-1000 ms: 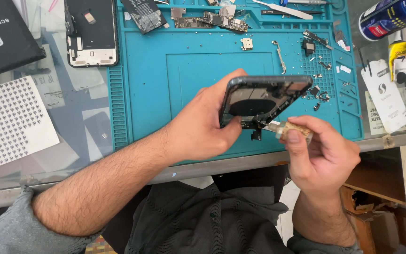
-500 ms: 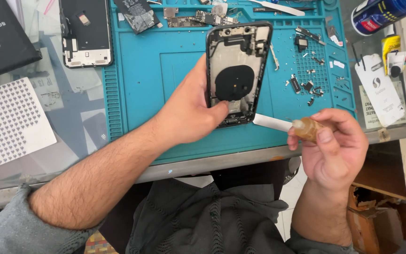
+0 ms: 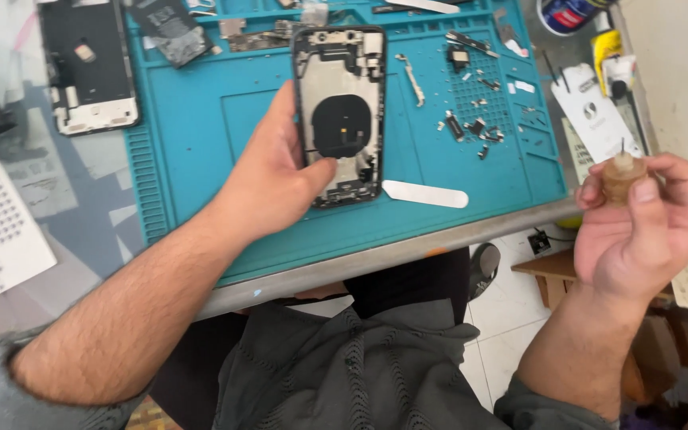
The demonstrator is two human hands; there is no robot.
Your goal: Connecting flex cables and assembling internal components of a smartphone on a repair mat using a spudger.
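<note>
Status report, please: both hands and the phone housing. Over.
Left hand grips open phone housing, flat on blue mat. Right hand off the table, holding small brown tool. White strip lies beside housing.

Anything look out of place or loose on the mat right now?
Small dark screws and brackets lie scattered loose over the teal silicone work mat, right of the opened black phone housing under the left hand. Nothing spilled.
</note>
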